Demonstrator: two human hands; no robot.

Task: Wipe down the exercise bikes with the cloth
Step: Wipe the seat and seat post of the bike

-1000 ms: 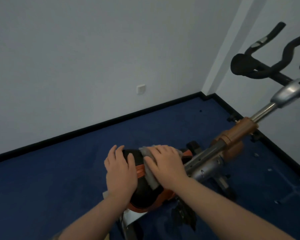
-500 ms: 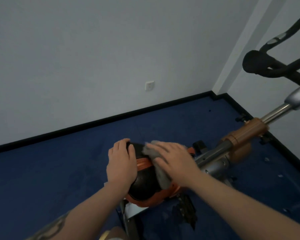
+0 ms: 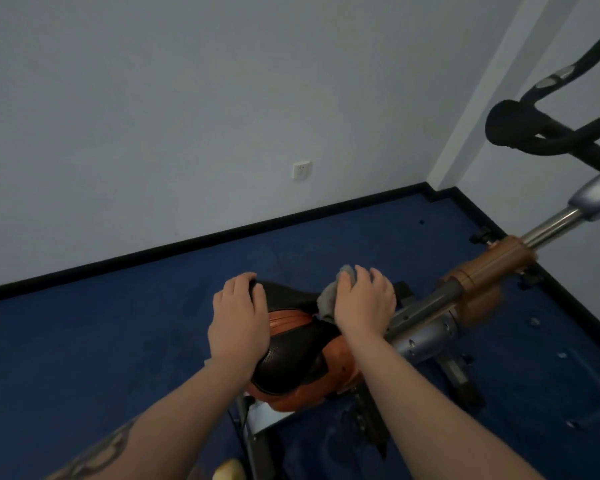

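Where the blue carpeted floor point(image 3: 84, 341) meets a pale wall point(image 3: 187, 98) edged by a black skirting board point(image 3: 153, 255), an exercise bike point(image 3: 426, 327) stands with its black and orange saddle point(image 3: 291, 358) in the lower centre of the view. The left hand point(image 3: 238, 320) lies along the saddle's left side, palm down, its fingers curled over the far edge of the seat. The right hand point(image 3: 364, 303) rests on the saddle's right front end, fingers bent around a grey cloth point(image 3: 328, 296) that is bunched beneath the palm and pressed against the seat; folds of the cloth show at the fingertips and to the left of the hand. The two hands are apart, with the orange stripe of the saddle visible between them. To the right of the saddle, a grey frame tube runs up to a brown collar point(image 3: 492, 268), from which a silver post point(image 3: 548, 228) rises toward the black handlebars point(image 3: 534, 133) at the upper right. A white wall socket point(image 3: 301, 170) sits on the wall above the skirting board. A tattoo marks the left forearm point(image 3: 97, 452) at the lower left.
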